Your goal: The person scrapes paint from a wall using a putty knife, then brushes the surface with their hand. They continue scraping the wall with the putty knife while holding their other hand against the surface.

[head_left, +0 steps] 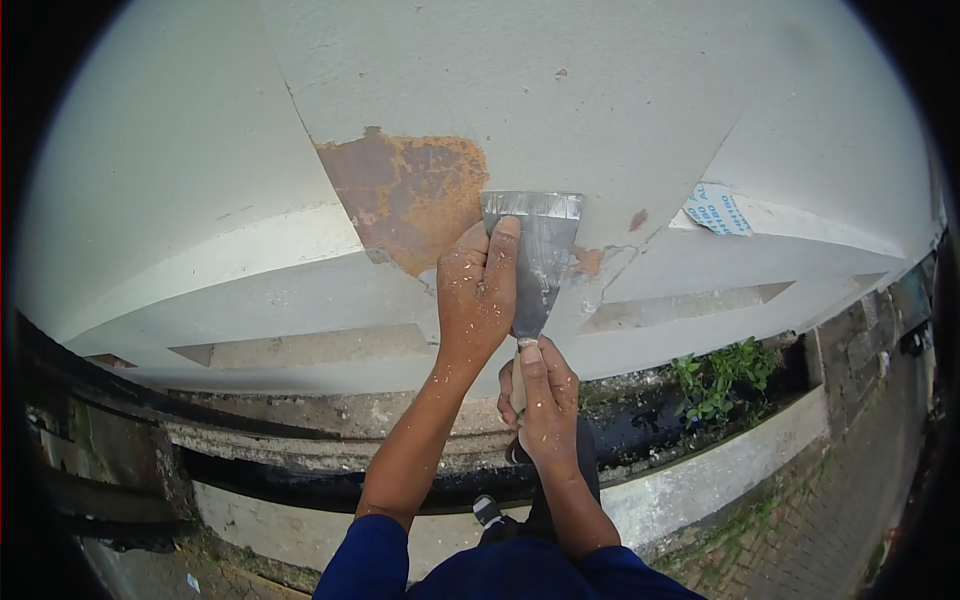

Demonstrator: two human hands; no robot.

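A wide paint scraper (545,255) is pressed against the pale wall (620,120), blade edge upward. My left hand (475,290) grips the blade's left side, its thumb lying on the metal and its fingers mostly hidden behind. Lower down, my right hand (545,405) is closed around the light handle, thumb near the blade's neck. Left of the blade is a rusty brown and orange patch (405,195) where the paint is gone. A smaller bare spot (588,261) shows to the blade's right. Paint flakes cling to both hands.
A piece of sandpaper (717,209) with blue print lies on the ledge (820,228) at right. Below the wall runs a dark drainage ditch (640,430) with a leafy plant (728,378) and a concrete curb (720,465). Brick paving (850,480) lies beyond.
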